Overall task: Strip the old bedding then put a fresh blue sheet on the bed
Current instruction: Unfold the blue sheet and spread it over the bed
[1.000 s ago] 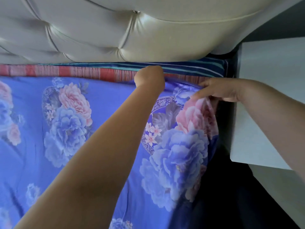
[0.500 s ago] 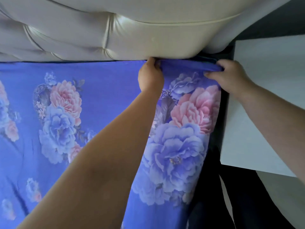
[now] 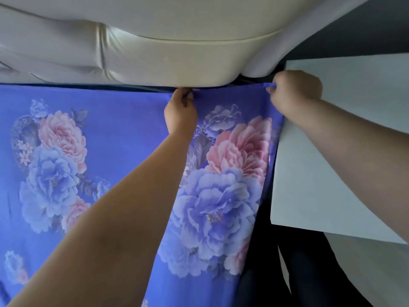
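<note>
At headboard: blue sheet edge now covers striped layer, both hands pinching

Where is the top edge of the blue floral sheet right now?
In the head view, the blue floral sheet has its top edge against the base of the cream headboard, pinched by the left hand mid-edge and the right hand at the corner.
</note>
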The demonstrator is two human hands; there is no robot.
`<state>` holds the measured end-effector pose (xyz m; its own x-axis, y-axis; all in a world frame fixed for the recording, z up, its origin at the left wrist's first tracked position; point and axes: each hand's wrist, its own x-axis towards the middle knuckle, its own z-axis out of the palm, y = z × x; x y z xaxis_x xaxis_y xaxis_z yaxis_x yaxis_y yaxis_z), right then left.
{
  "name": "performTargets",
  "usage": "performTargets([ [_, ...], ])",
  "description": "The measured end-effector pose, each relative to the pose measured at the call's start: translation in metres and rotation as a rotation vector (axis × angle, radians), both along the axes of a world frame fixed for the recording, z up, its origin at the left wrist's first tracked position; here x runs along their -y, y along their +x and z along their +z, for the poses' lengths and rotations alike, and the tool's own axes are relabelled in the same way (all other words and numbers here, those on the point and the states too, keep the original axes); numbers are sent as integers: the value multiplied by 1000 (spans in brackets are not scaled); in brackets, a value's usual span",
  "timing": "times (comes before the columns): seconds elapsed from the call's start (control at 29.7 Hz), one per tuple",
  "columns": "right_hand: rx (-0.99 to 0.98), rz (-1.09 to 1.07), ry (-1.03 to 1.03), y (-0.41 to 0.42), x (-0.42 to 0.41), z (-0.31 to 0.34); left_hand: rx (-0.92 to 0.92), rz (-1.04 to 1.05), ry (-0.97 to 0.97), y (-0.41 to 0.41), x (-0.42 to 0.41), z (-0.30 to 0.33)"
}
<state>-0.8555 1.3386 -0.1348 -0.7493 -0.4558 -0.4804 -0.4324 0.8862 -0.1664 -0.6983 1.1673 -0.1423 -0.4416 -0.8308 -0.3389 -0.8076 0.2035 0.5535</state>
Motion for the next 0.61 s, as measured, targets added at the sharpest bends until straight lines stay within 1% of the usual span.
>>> performTargets([
  [0.03,-10,15,-1,3,2,-1,14,-79,13,2,-1,-4],
  [0.07,2,25,-3,4,5,-2,64,-202,18,5,-2,-8],
  [0.13,112,56,-7,6,10,-1,231,-452,-27,5,-5,-13],
  [0.2,255,121,53,8,11,1,387,-594,-150,1,-6,-13],
  [0.24,285,160,111,10,11,3,436,-601,-223,-2,-4,-11],
  [0.3,228,200,191,14,9,5,477,-518,-305,-7,-1,-9],
  [0.4,74,142,207,17,9,6,412,-285,-229,-12,0,-7],
  [0.47,33,95,200,16,6,8,420,-208,-139,-15,2,-6],
  [0.54,69,43,219,12,2,10,497,-233,-28,-20,4,-2],
  [0.57,136,21,228,10,0,12,519,-249,6,-22,5,0],
  [0.61,243,-6,226,9,-1,14,518,-257,9,-23,5,2],
])
